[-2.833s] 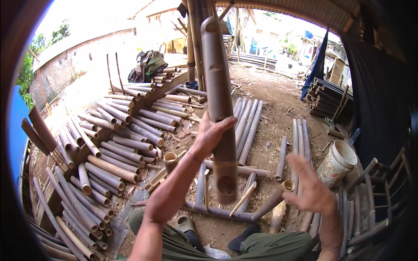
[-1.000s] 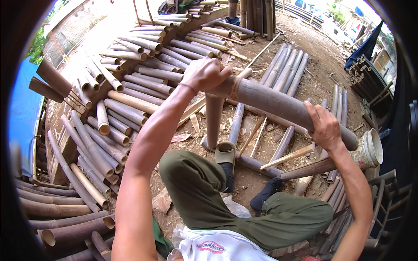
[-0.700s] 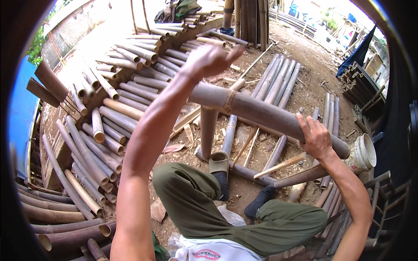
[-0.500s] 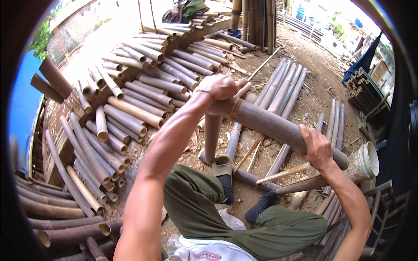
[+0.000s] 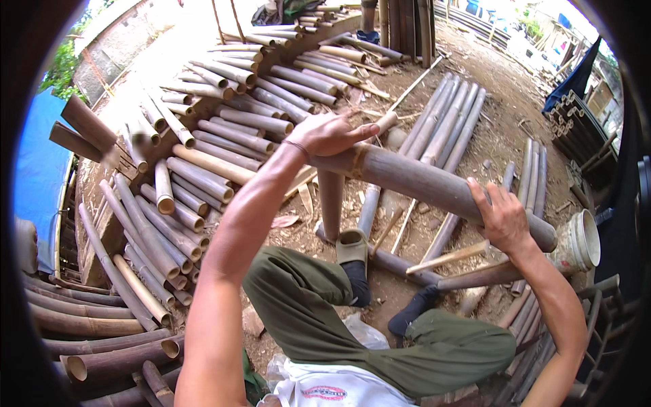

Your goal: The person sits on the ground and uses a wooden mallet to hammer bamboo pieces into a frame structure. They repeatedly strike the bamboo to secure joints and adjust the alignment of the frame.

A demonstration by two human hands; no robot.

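Note:
A thick grey-brown bamboo pole (image 5: 420,182) slants across in front of me, above my knees. My right hand (image 5: 505,216) is wrapped around it close to its right end. Over its left end lies my left hand (image 5: 331,134), thumb stretched out to the right and the other fingers blurred. A pale round bamboo end (image 5: 386,123) shows just past that thumb. Under the pole's left part stands an upright bamboo leg (image 5: 331,203). A second bamboo leg (image 5: 485,273) slants below its right end, and a bamboo rail (image 5: 397,263) runs low between them.
Many cut bamboo tubes (image 5: 230,139) lie in rows at the far left, with more piled at near left (image 5: 146,237). Long poles (image 5: 451,122) lie on the ground ahead. A whitish bucket (image 5: 576,241) stands at right. My shoe (image 5: 352,245) is beside the upright leg.
The view has shifted slightly. My left hand's fingers, closed over the pole's end before, now look looser and blurred. My right hand keeps its grip on the pole.

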